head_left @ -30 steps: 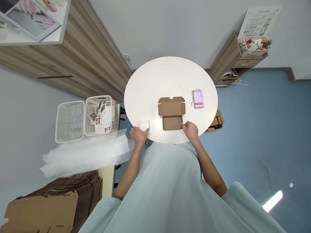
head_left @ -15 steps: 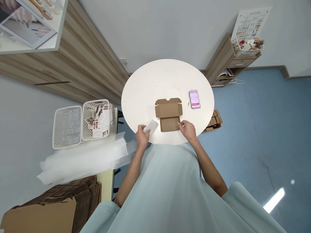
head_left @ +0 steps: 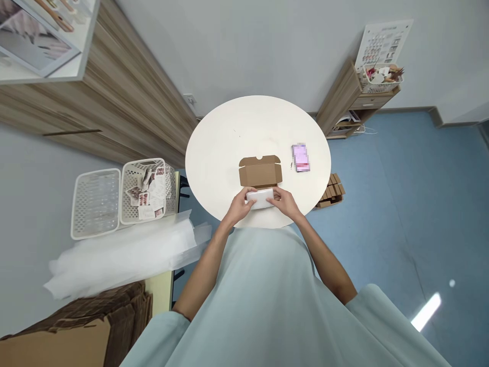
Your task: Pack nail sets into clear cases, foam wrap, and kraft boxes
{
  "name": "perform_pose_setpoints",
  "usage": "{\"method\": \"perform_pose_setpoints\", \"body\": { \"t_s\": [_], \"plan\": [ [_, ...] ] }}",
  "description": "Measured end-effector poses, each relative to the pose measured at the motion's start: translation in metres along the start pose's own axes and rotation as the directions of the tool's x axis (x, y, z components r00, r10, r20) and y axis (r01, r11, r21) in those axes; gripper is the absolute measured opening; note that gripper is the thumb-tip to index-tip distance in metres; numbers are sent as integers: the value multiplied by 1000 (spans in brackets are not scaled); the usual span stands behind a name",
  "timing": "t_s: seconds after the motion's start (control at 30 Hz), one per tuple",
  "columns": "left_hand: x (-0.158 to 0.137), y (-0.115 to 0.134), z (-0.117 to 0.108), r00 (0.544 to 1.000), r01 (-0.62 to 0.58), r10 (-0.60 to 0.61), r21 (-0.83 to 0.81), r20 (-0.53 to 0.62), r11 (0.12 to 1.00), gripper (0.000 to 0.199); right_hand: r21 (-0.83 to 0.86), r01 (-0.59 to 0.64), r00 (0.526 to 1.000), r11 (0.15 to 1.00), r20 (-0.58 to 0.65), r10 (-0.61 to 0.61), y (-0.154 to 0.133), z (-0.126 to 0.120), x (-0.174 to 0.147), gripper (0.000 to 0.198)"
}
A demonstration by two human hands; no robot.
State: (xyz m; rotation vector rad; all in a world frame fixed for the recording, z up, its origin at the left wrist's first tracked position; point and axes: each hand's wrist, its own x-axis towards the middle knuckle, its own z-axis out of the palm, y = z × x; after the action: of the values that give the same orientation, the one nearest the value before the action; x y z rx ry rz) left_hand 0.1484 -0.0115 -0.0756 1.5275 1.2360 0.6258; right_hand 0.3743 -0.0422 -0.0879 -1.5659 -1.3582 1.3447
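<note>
A small white wrapped packet [head_left: 260, 199] is gripped at its two ends, the left end by my left hand [head_left: 240, 206] and the right end by my right hand [head_left: 286, 202]. It sits over the tray part of an open brown cardboard box [head_left: 260, 173], which it mostly hides. The box's lid stands folded back, away from me. Whether the packet rests on the box floor or is held above it, I cannot tell. Beyond the right hand lies a blurred pink-purple item [head_left: 301, 157] on the white oval table [head_left: 217, 137].
To the left, white baskets [head_left: 96, 204] stand by a pile of white wrapping sheets [head_left: 130, 255] and stacked flat cardboard [head_left: 57, 341]. Folded brown boxes [head_left: 331, 192] sit on the floor right of the table. A wooden cabinet [head_left: 344, 97] stands behind at the right.
My left hand has brought the white packet rightward over the box tray. My right hand has moved from the box's right edge onto the packet's right end.
</note>
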Motion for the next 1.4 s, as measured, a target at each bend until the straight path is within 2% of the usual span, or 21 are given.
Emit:
{"method": "perform_pose_setpoints", "body": {
  "t_s": [0.07,0.13,0.23,0.33,0.47,0.6,0.77,1.0,1.17,1.4],
  "plan": [
    [5,-3,10,992,65,-67,-22,-106,998,39,-51,-32,997,998,-68,28,4,0,3,48],
    [9,-8,22,958,146,-147,-22,-247,989,44,-130,-61,991,990,-129,44,7,0,6,49],
    [16,-17,37,922,214,-184,53,-341,975,31,-271,-62,990,961,-138,25,9,0,12,33],
    [21,-28,47,941,203,-154,139,-302,969,19,-446,-61,997,893,-73,32,12,4,20,12],
    [23,-41,53,962,163,-104,224,-254,961,7,-622,-106,993,776,-23,117,19,12,26,14],
    [22,-50,57,977,167,-115,311,-177,936,19,-707,-142,984,693,-22,179,21,18,27,22],
    [21,-54,63,987,152,-120,383,-105,911,28,-766,-122,983,631,-6,182,21,22,29,28],
    [19,-54,66,989,139,-150,465,-15,874,34,-864,-34,984,503,60,168,21,29,30,21],
    [18,-55,64,989,129,-147,460,3,879,37,-879,-7,985,477,77,157,20,31,30,19],
    [14,-60,64,997,72,-63,360,-37,930,37,-840,-15,989,543,66,130,26,31,31,19]
  ]
}}
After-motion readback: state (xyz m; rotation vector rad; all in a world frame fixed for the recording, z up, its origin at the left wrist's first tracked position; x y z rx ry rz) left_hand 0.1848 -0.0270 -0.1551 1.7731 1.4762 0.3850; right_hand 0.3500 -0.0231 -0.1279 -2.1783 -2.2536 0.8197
